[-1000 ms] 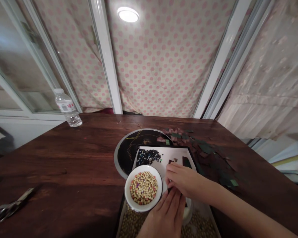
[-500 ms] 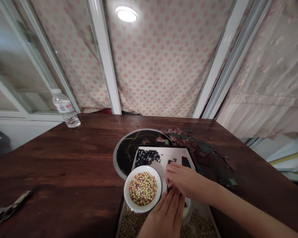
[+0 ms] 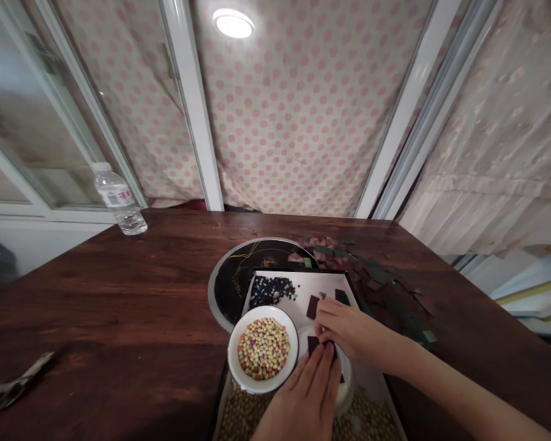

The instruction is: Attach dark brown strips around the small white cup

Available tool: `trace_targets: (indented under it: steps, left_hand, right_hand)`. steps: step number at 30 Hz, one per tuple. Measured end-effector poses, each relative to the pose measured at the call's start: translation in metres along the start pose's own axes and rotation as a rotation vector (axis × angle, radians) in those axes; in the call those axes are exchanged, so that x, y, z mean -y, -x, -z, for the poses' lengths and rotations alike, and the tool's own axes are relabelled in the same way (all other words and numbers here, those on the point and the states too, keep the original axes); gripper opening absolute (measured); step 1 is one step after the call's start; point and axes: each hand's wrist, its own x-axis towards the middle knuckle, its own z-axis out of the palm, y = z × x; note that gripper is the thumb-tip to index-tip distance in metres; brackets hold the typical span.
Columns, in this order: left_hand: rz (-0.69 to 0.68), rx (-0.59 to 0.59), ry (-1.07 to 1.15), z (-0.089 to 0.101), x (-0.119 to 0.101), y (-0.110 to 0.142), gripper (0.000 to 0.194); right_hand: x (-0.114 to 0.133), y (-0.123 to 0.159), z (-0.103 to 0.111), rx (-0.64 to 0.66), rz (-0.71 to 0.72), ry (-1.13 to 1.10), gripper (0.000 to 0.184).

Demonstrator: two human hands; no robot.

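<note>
My left hand (image 3: 305, 397) comes up from the bottom, its fingertips on a dark brown square piece (image 3: 313, 344). My right hand (image 3: 344, 329) reaches in from the right, fingers curled just above that piece, and whether it pinches anything is hidden. A white card (image 3: 298, 289) holds a patch of blue-black beads (image 3: 272, 291) and two more dark squares (image 3: 313, 307). Left of my hands, a white bowl (image 3: 262, 388) is full of mixed beans (image 3: 263, 348). A second white dish (image 3: 345, 381) lies partly under my hands.
A round black plate (image 3: 235, 294) lies under the card's far left corner. Dark green and brownish scraps (image 3: 381, 275) are scattered on the wooden table (image 3: 119, 288). Loose beans fill a tray (image 3: 243, 419) at the bottom. A plastic water bottle (image 3: 118, 201) and metal pliers (image 3: 13, 386) stand farther left.
My right hand has shifted slightly lower and to the right, uncovering a dark square on the white card. The view has drifted a little, with the room edging left.
</note>
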Motion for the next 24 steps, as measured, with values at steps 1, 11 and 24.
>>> trace_targets:
  steps: [1, 11, 24]
  left_hand:
    - [0.002, -0.004, 0.005, 0.000, 0.000, 0.000, 0.038]
    - [-0.007, 0.056, 0.017, -0.001, -0.002, 0.001, 0.042]
    - [0.010, 0.040, 0.009, 0.002, -0.002, -0.001, 0.040]
  right_hand:
    - [0.000, 0.000, 0.000, 0.002, -0.002, 0.001, 0.017]
    - [0.000, 0.010, 0.008, -0.017, -0.049, -0.024, 0.018]
    - [-0.008, 0.032, 0.017, -0.096, -0.149, -0.257, 0.018]
